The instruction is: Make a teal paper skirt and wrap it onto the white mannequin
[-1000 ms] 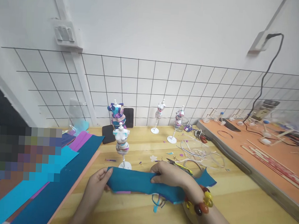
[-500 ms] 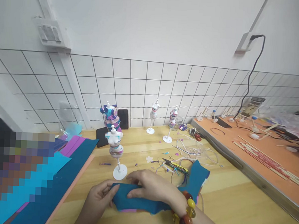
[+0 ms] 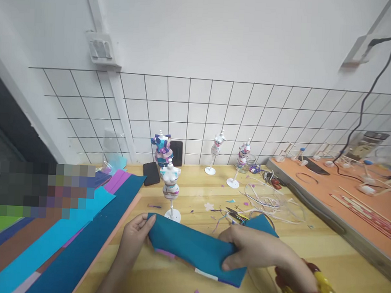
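Note:
A folded or layered teal felt piece [image 3: 190, 247] is stretched between my two hands over the table, with pink, white and purple edges peeking out beneath it. My left hand [image 3: 133, 237] pinches its upper left corner. The right end is gripped between thumb and fingers of my right hand [image 3: 252, 250], which wears a bead bracelet [image 3: 313, 284]. Another part of teal felt [image 3: 262, 224] shows behind the right hand. Just beyond the piece stands a small white dress form [image 3: 170, 180], its base partly covered by the felt.
Several felt sheets [image 3: 113, 221] lie along the left. More small dress forms [image 3: 217, 147] stand at the back near a phone [image 3: 152, 174]. Scissors [image 3: 236, 215], clear tubing [image 3: 268, 196] and scraps lie to the right, beside an orange-topped table [image 3: 370, 190].
My right hand has slid rightward along the teal felt, which is now spread out longer between my hands. The left hand keeps its corner. The view has turned slightly left.

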Demonstrator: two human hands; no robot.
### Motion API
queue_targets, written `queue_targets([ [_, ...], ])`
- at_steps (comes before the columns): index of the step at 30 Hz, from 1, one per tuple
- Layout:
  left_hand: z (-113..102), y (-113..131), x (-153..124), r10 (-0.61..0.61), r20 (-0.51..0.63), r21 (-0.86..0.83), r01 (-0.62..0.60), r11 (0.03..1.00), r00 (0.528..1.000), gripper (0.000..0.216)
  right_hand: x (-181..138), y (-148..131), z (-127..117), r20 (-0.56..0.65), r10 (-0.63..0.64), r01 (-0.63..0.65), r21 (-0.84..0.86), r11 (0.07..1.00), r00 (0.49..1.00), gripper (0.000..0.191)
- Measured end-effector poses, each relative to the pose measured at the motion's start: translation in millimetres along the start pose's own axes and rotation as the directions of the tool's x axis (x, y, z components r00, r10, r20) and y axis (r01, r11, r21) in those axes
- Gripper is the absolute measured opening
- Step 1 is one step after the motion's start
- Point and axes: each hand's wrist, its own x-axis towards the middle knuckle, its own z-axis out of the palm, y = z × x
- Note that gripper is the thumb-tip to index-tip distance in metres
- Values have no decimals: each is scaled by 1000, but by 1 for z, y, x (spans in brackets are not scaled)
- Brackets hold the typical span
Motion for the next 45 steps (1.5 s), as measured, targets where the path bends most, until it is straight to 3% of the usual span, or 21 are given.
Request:
queue_targets([
  [6, -3, -6, 5, -13, -41, 25, 14, 1000, 999, 38, -53, 28, -17, -112, 153, -146, 68, 987, 982, 13],
  [12, -8, -3, 8, -48, 22, 101, 46, 994, 999, 36, -91, 47, -7, -108, 220, -181, 289, 940, 969, 18],
  [16, -19, -1, 10, -48, 56, 211, 35, 977, 997, 32, -88, 69, 12, -86, 232, -180, 395, 901, 969, 24],
  [20, -26, 2, 10, -11, 7, 340, 8, 940, 1000, 25, -73, 98, 33, -165, 326, -265, 312, 912, 931, 19],
  [23, -18, 6, 10, 79, -64, 363, -51, 930, 995, 37, -65, 113, 47, -230, 341, -278, 265, 923, 911, 13],
  [28, 16, 17, 24, 146, -8, 221, -141, 965, 989, 53, -61, 115, 55, -275, 337, -282, 221, 934, 900, 15],
  [32, 35, 20, 36, 170, 83, 63, -175, 983, 982, 48, -64, 105, 54, -289, 338, -275, 239, 931, 896, 15],
  [37, 39, 11, 44, 160, 92, -43, -157, 987, 983, 35, -70, 98, 53, -309, 374, -308, 242, 920, 874, 15],
  [45, 45, -4, 42, 123, 71, -239, -103, 966, 990, 32, -71, 88, 51, -315, 400, -315, 287, 904, 861, 21],
])
